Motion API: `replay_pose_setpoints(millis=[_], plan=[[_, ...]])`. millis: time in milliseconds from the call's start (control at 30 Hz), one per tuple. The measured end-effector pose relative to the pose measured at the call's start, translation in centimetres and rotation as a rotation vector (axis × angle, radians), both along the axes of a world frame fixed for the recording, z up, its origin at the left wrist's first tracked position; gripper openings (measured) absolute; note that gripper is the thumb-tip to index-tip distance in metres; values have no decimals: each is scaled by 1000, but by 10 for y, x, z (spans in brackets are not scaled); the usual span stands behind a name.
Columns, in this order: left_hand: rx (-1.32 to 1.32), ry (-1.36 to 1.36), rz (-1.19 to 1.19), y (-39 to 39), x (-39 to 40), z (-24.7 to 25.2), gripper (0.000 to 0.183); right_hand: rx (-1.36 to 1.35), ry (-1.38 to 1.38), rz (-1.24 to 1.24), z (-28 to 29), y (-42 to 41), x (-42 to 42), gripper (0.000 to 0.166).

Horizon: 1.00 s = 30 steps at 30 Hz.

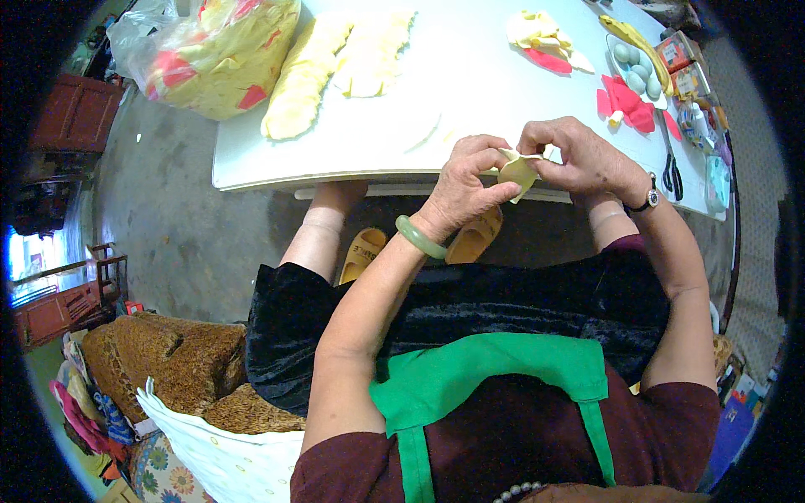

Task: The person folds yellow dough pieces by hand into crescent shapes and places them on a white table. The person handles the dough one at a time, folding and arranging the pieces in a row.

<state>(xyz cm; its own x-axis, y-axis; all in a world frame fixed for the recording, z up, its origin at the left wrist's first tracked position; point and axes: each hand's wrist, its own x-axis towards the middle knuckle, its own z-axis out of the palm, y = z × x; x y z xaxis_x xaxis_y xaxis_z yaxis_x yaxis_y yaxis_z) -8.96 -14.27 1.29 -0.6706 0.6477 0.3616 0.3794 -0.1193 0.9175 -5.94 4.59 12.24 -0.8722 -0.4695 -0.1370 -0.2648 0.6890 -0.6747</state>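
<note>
Over the near edge of the white table [352, 141], my left hand [468, 179] and my right hand [569, 154] hold a small pale yellow sheet-like piece [517, 176] between them. The left thumb and fingers pinch its left side. At its upper right edge, the right thumb and fingertips grip it. The piece is folded or curled along the top; whether it is cloth or another soft sheet, I cannot tell. A green bangle [420, 237] circles my left wrist, and a watch [652, 196] is on my right.
Two rows of overlapping yellow pieces [308, 75] lie beside a stuffed plastic bag [220, 63]. Loose yellow pieces [541, 34] and red pieces [629, 104] lie to the right. Beyond are scissors [673, 176], a dish of bluish eggs [638, 69], a banana [641, 44] and boxes [682, 53].
</note>
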Motion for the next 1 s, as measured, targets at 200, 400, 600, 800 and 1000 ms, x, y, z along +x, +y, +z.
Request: replay_pose_setpoints(millis=[200,400,600,800,1000], plan=[[44,-217,-31,8,7,5,14,26,-57,-99,-4,1,-2,15],[101,-703,-28,10,10,4,8,-416,-328,-249,-39,15,-14,19],[91,-846,84,13,13,8,12,-511,-520,-306,-50,19,-16,20],[-120,-564,107,6,-4,15,16,-593,-637,-270,-60,22,-13,29],[-500,-272,-284,0,-42,73,27,-768,-500,-102,-51,12,-17,34]])
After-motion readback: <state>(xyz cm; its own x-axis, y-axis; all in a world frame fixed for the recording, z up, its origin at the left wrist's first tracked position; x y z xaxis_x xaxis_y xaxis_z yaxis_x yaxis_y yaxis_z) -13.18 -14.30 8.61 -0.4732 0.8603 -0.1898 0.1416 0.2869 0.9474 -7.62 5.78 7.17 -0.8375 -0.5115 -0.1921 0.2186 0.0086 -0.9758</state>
